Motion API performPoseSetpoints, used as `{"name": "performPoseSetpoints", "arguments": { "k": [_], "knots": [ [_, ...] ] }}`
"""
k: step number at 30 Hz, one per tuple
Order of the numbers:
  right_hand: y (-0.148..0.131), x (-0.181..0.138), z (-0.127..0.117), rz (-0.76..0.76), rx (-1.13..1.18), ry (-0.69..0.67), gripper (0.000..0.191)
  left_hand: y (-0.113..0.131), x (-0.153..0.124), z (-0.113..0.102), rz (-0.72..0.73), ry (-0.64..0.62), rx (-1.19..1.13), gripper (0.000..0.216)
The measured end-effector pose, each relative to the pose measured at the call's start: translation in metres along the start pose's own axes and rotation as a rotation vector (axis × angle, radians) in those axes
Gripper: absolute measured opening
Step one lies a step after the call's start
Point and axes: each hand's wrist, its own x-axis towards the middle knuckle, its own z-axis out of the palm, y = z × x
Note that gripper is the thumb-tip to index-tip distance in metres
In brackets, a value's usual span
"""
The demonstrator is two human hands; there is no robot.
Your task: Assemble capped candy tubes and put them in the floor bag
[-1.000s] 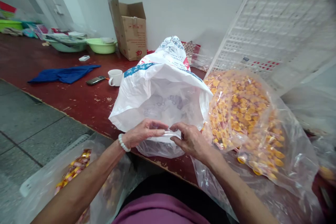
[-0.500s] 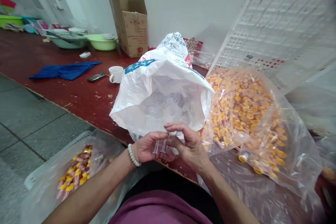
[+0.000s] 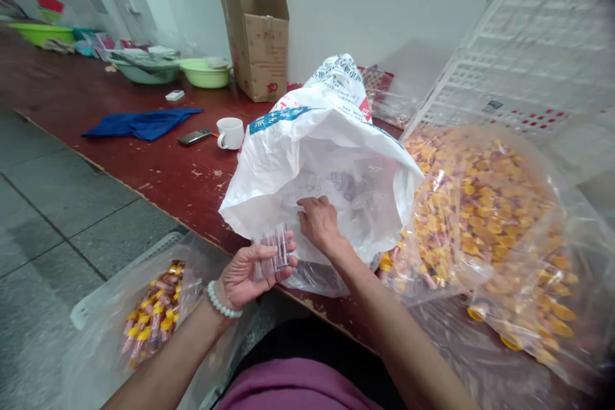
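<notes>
My left hand (image 3: 257, 269), with a beaded bracelet at its wrist, is closed around several clear plastic tubes (image 3: 275, 253) in front of the bag's mouth. My right hand (image 3: 319, 221) is inside the open white woven bag (image 3: 259, 195), back of the hand up and fingers curled. Something see-through lies by its fingertips; whether it is pinched is hard to make out. Deeper in the bag are more clear plastic pieces (image 3: 342, 182), faint against the white lining.
A large clear bag of yellow-capped tubes (image 3: 490, 205) lies right, before a leaning white crate (image 3: 504, 77). Lower left is a bag of yellow-capped tubes (image 3: 154, 314). On the red table (image 3: 177, 173) stand a white mug (image 3: 230, 133), phone (image 3: 195, 136), blue cloth (image 3: 144, 123) and cardboard box (image 3: 264, 45).
My hands, close together before, have parted. The right one has moved forward into the bag; the left has drawn left with the clear tubes. The whole view has shifted slightly.
</notes>
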Motion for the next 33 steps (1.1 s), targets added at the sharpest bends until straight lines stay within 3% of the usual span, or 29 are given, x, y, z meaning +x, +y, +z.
{"name": "performPoseSetpoints", "arguments": {
  "k": [3,7,14,17,19,22,24,29,33],
  "knots": [
    [0.0,0.014,0.023,-0.003,-0.135,-0.015,0.017,0.005,-0.003,0.0,0.066,0.001,0.067,0.042],
    [-0.001,0.013,0.025,-0.009,-0.216,-0.012,0.017,0.004,-0.005,0.005,0.134,0.006,0.208,0.042],
    [-0.001,-0.02,-0.024,-0.074,-0.121,0.093,0.024,0.003,0.001,0.017,0.268,0.193,0.316,0.036],
    [-0.003,-0.046,-0.052,-0.112,0.068,0.141,0.022,0.004,0.006,0.022,0.254,0.219,0.314,0.039],
    [-0.006,-0.062,-0.068,-0.139,0.224,0.087,0.02,0.002,0.009,0.027,0.248,0.219,0.3,0.039],
    [-0.015,-0.082,-0.081,-0.167,0.339,-0.094,0.023,-0.005,0.013,0.036,0.223,0.192,0.297,0.039],
    [-0.02,-0.09,-0.084,-0.128,0.372,-0.146,0.029,-0.014,0.016,0.042,0.202,0.135,0.321,0.041],
    [-0.017,-0.105,-0.079,0.054,0.446,-0.065,0.032,-0.044,0.022,0.053,0.199,-0.094,0.451,0.053],
    [-0.001,-0.122,-0.081,0.007,0.449,0.058,0.024,-0.058,0.028,0.06,0.265,-0.088,0.662,0.067]
  ]
}}
